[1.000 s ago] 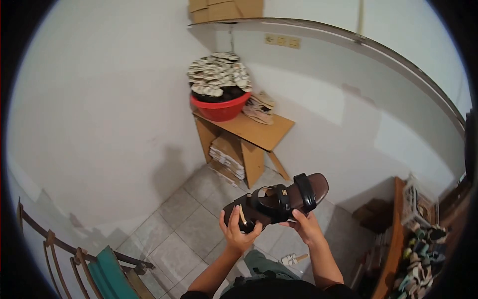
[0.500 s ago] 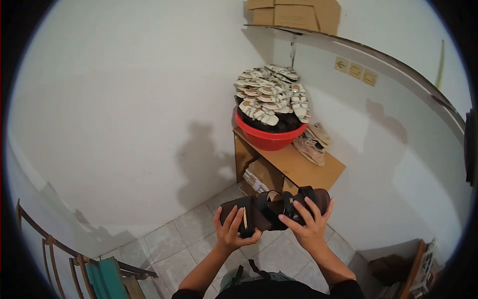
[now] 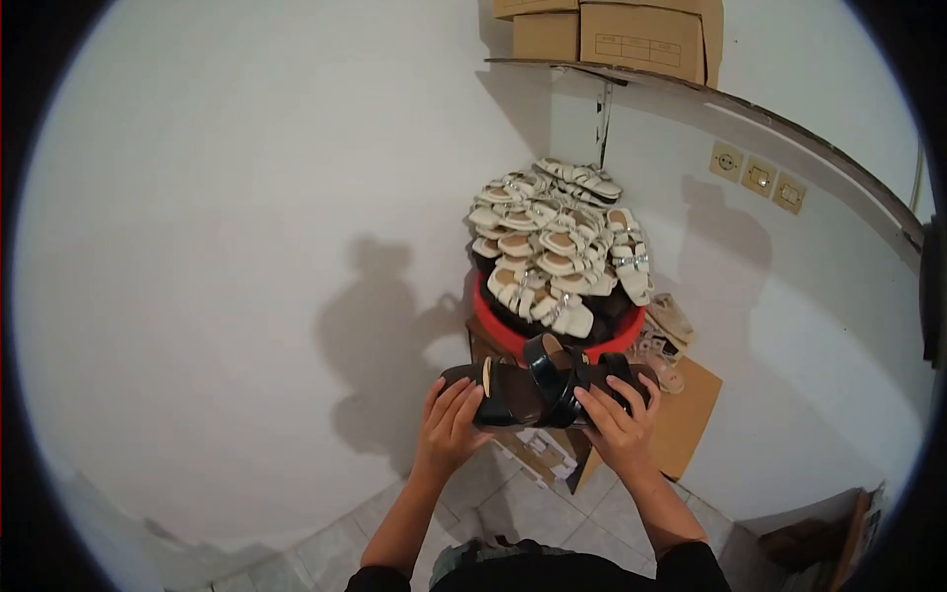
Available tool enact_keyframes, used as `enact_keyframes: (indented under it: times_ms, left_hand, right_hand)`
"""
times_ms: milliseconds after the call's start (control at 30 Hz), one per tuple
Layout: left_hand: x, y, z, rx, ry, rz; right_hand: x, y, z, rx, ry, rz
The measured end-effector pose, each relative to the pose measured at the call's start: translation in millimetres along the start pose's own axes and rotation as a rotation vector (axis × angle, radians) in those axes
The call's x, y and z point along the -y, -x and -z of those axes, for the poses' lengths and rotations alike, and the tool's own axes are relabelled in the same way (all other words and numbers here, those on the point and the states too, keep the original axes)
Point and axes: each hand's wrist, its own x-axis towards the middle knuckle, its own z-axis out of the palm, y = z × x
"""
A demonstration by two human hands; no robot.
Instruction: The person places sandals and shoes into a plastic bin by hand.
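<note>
A pair of black sandals with brown insoles and gold trim is held up in front of me, in line and overlapping at the middle. My left hand point(image 3: 450, 430) grips the left sandal point(image 3: 513, 397) at its outer end, fingers over the strap. Around the other end, my right hand point(image 3: 621, 424) is closed on the right sandal point(image 3: 554, 373), its fingers across the straps. Just beyond them stands a red tub point(image 3: 501, 335) heaped with white sandals point(image 3: 557, 242), some dark ones showing underneath. Part of the tub's front is hidden by the black pair.
The tub rests on a wooden table point(image 3: 695, 419), with beige sandals point(image 3: 671, 326) beside it. White packs point(image 3: 547, 454) lie beneath. Cardboard boxes point(image 3: 646, 44) stand on a wall shelf point(image 3: 789, 128). A brown rack point(image 3: 838, 538) is at lower right.
Both hands have raised the black sandals a little and levelled them, so they now overlap the tub's front. My view has tilted up and moved closer to the tub.
</note>
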Motion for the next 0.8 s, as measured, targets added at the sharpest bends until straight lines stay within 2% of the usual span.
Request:
enact_keyframes:
  times_ms: [233, 300, 400, 467, 533, 633, 800]
  left_hand:
    - [111, -81, -68, 0.044, 0.101, -0.088]
    - [135, -108, -87, 0.009, 0.149, -0.183]
    - [163, -147, -122, 0.035, 0.089, -0.306]
    - [175, -174, -146, 0.021, 0.090, -0.290]
    - [193, -202, -169, -0.042, 0.038, -0.359]
    - [215, -250, -199, -0.094, -0.027, -0.428]
    - [237, -286, -223, -0.216, -0.146, -0.469]
  right_hand:
    - [-31, -71, -80, -0.064, 0.140, -0.061]
    - [-45, -87, -96, -0.054, 0.214, -0.073]
    - [-73, -112, -121, -0.073, 0.317, -0.049]
    - [-94, -131, -136, -0.076, 0.347, -0.029]
    - [-112, -155, -151, -0.103, 0.417, -0.006]
    - [-150, -188, -184, -0.173, 0.419, -0.002]
    - [-210, -245, -230, -0.118, 0.337, -0.024]
